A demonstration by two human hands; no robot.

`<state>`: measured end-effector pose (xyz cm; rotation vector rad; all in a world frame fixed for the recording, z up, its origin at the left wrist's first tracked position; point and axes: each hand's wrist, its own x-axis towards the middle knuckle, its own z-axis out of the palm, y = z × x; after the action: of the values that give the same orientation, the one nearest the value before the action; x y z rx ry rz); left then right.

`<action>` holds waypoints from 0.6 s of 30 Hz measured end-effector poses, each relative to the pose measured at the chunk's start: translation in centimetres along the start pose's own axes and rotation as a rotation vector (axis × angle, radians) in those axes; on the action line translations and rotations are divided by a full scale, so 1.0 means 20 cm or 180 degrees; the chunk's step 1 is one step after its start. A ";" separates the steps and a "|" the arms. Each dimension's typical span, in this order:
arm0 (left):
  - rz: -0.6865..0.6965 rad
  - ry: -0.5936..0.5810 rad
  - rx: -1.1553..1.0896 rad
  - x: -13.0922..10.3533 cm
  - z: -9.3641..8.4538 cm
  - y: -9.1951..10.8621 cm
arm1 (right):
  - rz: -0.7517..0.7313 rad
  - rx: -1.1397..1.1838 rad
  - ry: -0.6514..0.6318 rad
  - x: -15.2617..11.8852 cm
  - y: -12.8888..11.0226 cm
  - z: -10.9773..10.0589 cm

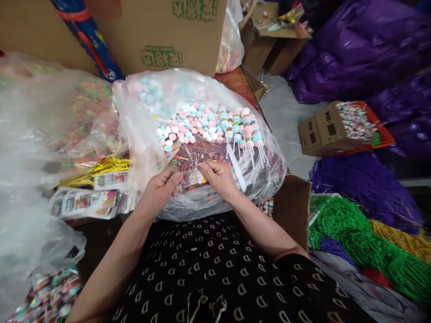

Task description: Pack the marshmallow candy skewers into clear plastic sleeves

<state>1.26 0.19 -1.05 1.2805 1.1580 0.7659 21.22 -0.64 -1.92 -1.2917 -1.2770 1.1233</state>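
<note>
My left hand point(163, 186) and my right hand point(218, 177) are close together over the near part of a large clear plastic bag point(215, 208). Each thumb presses against curled fingers in a pinch. Shiny clear plastic and small coloured rings point(183, 167) show around the fingertips, but what the fingers hold is too unclear to name. Beyond them on the bag lies a pile of pink, white and blue candies point(191, 123). Right of the pile are several candy skewers point(247, 128) on white sticks. A white strip point(237, 168) lies beside my right wrist.
Cardboard boxes point(161, 33) stand behind the bag. To the left are stacked printed labels point(84, 204), gold ties point(109, 168) and a translucent bag of coloured candy point(90, 103). An open carton point(291, 206), green bead strands point(357, 233) and purple sacks point(357, 49) are at right.
</note>
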 end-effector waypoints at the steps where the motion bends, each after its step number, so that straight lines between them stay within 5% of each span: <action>1: -0.0068 -0.0083 -0.0119 0.01 0.00 -0.01 | 0.0051 0.0079 -0.0056 0.00 0.00 -0.01; 5: 0.0029 -0.0114 -0.0097 0.04 -0.01 -0.04 | 0.0400 0.0548 -0.0482 -0.01 0.02 -0.03; 8: 0.0197 -0.0026 0.0014 0.05 0.02 -0.06 | 0.0399 0.0177 -0.0299 -0.03 0.02 -0.05; 12: 0.0066 0.0362 -0.0556 0.05 0.07 -0.07 | 0.0040 -0.0732 -0.0002 0.04 -0.03 -0.16; 15: 0.0049 0.0580 -0.1226 0.06 0.08 -0.05 | -0.0192 -0.1981 0.0611 0.19 -0.08 -0.29; 18: 0.0001 0.0608 -0.1901 0.08 0.08 -0.02 | 0.0278 -0.3331 0.0664 0.33 -0.11 -0.36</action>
<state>3.20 1.03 -1.94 0.7195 0.9705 1.1487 28.28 5.67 1.15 -2.1545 -1.7217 0.2892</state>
